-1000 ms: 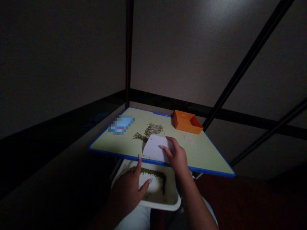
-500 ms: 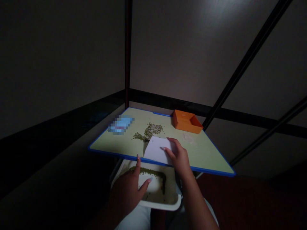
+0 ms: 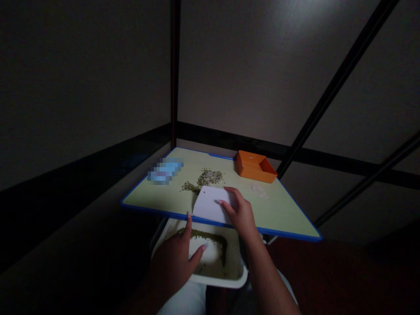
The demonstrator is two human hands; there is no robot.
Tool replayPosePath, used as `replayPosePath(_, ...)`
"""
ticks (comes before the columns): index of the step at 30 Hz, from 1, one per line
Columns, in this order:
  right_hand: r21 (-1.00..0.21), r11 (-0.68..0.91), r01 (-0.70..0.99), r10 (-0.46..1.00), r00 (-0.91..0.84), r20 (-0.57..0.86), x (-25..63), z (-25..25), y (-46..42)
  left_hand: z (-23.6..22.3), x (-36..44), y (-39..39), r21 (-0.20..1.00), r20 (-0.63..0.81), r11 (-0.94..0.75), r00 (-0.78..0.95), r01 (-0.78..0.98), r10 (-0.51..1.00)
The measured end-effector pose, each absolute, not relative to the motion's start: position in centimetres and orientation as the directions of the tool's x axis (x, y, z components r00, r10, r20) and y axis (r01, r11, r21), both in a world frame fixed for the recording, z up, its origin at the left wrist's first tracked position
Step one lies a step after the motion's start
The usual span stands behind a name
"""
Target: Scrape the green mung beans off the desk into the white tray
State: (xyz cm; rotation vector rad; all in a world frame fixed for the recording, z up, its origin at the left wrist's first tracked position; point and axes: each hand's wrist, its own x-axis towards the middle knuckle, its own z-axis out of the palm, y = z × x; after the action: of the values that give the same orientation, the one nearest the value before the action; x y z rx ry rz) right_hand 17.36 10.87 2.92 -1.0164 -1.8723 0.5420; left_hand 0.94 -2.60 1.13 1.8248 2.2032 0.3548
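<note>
My right hand (image 3: 240, 213) grips a flat white scraper (image 3: 209, 204) that rests on the pale green, blue-edged table (image 3: 282, 210), just in front of a pile of small green beans (image 3: 206, 179). My left hand (image 3: 175, 258) holds the near-left rim of a white tray (image 3: 229, 280) below the table's front edge, index finger pointing up toward the edge. Green beans (image 3: 210, 238) lie along the tray's far side.
An orange box (image 3: 255, 166) stands at the table's back right. A blurred blue item (image 3: 164, 170) lies at the back left. A faint whitish patch (image 3: 257, 188) marks the table right of the scraper. Dark frame bars (image 3: 328, 96) and dim walls surround the table.
The scraper and my right hand have shifted slightly left and a little forward on the table. My left hand and the tray have stayed put.
</note>
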Motion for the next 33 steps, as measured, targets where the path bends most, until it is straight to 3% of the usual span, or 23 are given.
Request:
replayPosePath(9, -0.737, 0.527, 0.423, 0.841, -0.136, 0.523, 19.2, 2.8, 10.4, 1.0, 0.6, -2.6, 0.364, -0.038, 0.173, -0.171, 0.915, 0.984)
replayPosePath(15, -0.806, 0.353, 0.475, 0.776, 0.331, 0.536, 23.4, 2.1, 9.4, 0.5, 0.4, -2.4, 0.37, -0.042, 0.191, -0.189, 0.909, 0.981)
replayPosePath(21, -0.801, 0.333, 0.498, 0.63, 0.514, 0.582, 25.6, 1.1, 7.6, 0.2, 0.4, -2.2, 0.352, -0.052, 0.188, -0.181, 0.917, 0.982)
replayPosePath(24, -0.694, 0.455, 0.558, 0.587, 0.398, 0.705, 25.4, 1.1, 6.7, 0.2, 0.3, -1.9, 0.342, -0.084, 0.194, -0.175, 0.92, 0.981)
replayPosePath(28, -0.37, 0.782, 0.501, 0.483, -0.112, 0.869, 24.3, 1.2, 6.0, 0.3, 0.2, -1.5, 0.332, -0.104, 0.205, -0.181, 0.921, 0.978)
replayPosePath(30, -0.254, 0.863, 0.436, 0.391, -0.258, 0.884, 23.5, 1.1, 5.9, 0.3, 0.2, -1.4, 0.329, -0.11, 0.202, -0.175, 0.923, 0.978)
replayPosePath(33, -0.187, 0.9, 0.393, 0.336, -0.354, 0.873, 22.3, 0.5, 6.2, 0.2, 0.1, -1.3, 0.318, -0.112, 0.201, -0.174, 0.927, 0.978)
